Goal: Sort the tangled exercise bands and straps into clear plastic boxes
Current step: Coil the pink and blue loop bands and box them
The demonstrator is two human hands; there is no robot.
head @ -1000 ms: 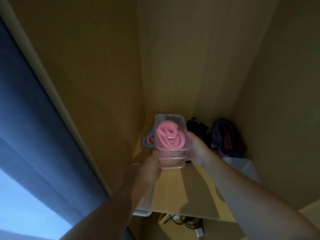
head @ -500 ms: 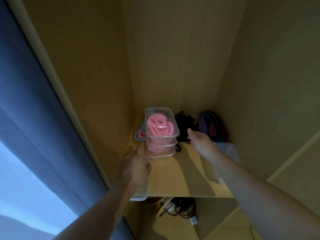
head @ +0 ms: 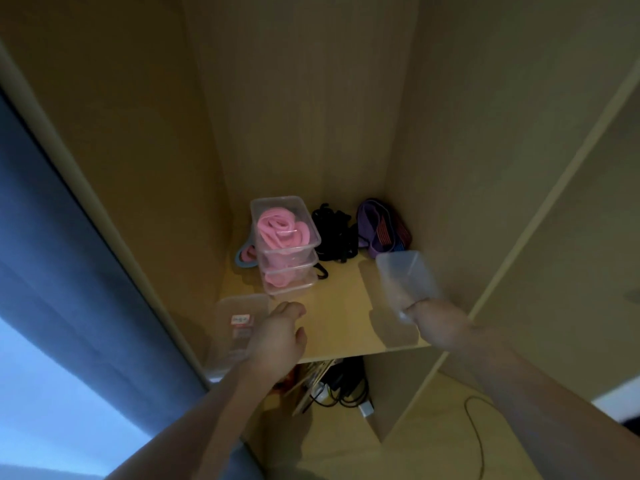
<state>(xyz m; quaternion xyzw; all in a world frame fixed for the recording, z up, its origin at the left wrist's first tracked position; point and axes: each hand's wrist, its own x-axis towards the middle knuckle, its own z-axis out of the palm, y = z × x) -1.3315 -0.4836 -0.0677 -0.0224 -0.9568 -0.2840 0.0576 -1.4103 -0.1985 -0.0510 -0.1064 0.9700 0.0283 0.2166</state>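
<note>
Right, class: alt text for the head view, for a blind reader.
A right hand holds an empty box over a shelf; the left hand hovers open. Behind stand two stacked boxes of pink bands, black straps and a purple band.

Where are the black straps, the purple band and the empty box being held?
black straps (head: 335, 237), head view, middle of the tangle.
purple band (head: 367, 232), head view, its purple folded part.
empty clear box (head: 407, 277), head view, its side wall.
</note>
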